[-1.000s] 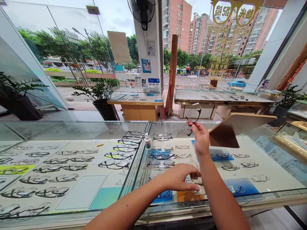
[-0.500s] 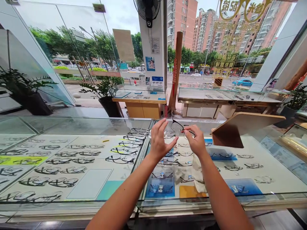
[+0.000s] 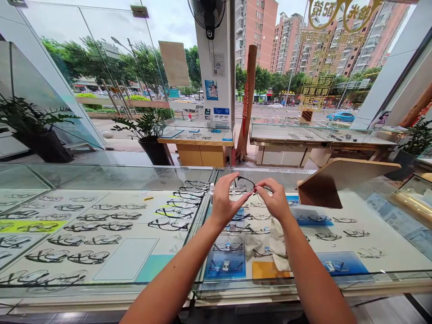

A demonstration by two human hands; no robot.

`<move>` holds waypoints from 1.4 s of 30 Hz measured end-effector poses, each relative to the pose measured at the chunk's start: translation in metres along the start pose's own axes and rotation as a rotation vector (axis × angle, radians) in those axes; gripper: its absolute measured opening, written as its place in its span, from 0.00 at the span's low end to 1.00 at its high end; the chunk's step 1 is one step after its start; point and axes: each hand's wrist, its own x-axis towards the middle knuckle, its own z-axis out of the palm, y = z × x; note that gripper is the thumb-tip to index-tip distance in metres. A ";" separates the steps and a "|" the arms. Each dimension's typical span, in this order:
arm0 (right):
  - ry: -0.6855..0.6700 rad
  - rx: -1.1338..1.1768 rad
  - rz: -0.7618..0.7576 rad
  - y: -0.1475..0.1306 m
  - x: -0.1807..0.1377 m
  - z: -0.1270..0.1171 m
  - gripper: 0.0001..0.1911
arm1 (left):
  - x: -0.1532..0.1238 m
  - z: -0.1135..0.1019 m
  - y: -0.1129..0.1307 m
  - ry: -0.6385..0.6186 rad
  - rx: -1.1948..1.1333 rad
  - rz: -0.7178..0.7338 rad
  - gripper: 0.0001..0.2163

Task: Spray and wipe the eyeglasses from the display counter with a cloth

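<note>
A pair of dark-rimmed eyeglasses (image 3: 245, 183) is held up above the glass display counter, between my two hands. My right hand (image 3: 275, 198) pinches it near the bridge with thumb and fingertips. On the other side, my left hand (image 3: 224, 198) has its index finger at the outer edge of the frame and its thumb under the rim, closed around that lens. Part of the glasses is hidden behind my fingers. A crumpled beige cloth (image 3: 278, 247) lies on the counter beside my right forearm. Just left of my left hand stands a small white bottle (image 3: 212, 189).
Glass cases (image 3: 128, 168) hold many rows of eyeglasses on both sides. To the right, a tilted wooden-edged board (image 3: 347, 173) rises above the counter. Beyond are a potted plant (image 3: 151, 135), a wooden trunk (image 3: 249, 94) and another display counter (image 3: 202, 153).
My left hand has closed in from spread fingers onto the left side of the eyeglasses. The glasses have shifted slightly down and left, and the hands are now nearer each other.
</note>
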 end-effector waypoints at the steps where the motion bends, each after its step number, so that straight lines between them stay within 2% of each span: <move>1: 0.022 0.007 -0.012 -0.001 0.000 0.000 0.07 | 0.000 0.000 0.001 0.008 -0.013 -0.031 0.29; 3: 0.103 0.018 -0.032 -0.001 -0.001 0.000 0.07 | 0.002 -0.002 0.003 0.040 -0.028 -0.116 0.28; 7: 0.269 0.000 -0.011 0.000 -0.003 0.005 0.21 | 0.006 -0.006 0.004 0.138 -0.040 -0.265 0.29; 10: 0.287 -0.057 0.019 0.002 -0.005 0.014 0.27 | 0.009 -0.008 0.004 0.196 -0.045 -0.333 0.29; 15: 0.274 -0.127 0.019 0.003 -0.008 0.025 0.29 | 0.009 -0.008 0.003 0.253 -0.049 -0.376 0.30; 22: 0.349 -0.192 -0.045 0.001 -0.009 0.028 0.29 | 0.009 -0.007 0.003 0.242 -0.058 -0.376 0.29; 32: 0.424 -0.271 -0.111 0.000 -0.009 0.027 0.30 | 0.005 -0.002 0.002 0.172 -0.169 -0.496 0.32; 42: 0.454 -0.294 -0.152 -0.001 -0.010 0.027 0.31 | 0.004 0.000 0.001 0.167 -0.175 -0.485 0.29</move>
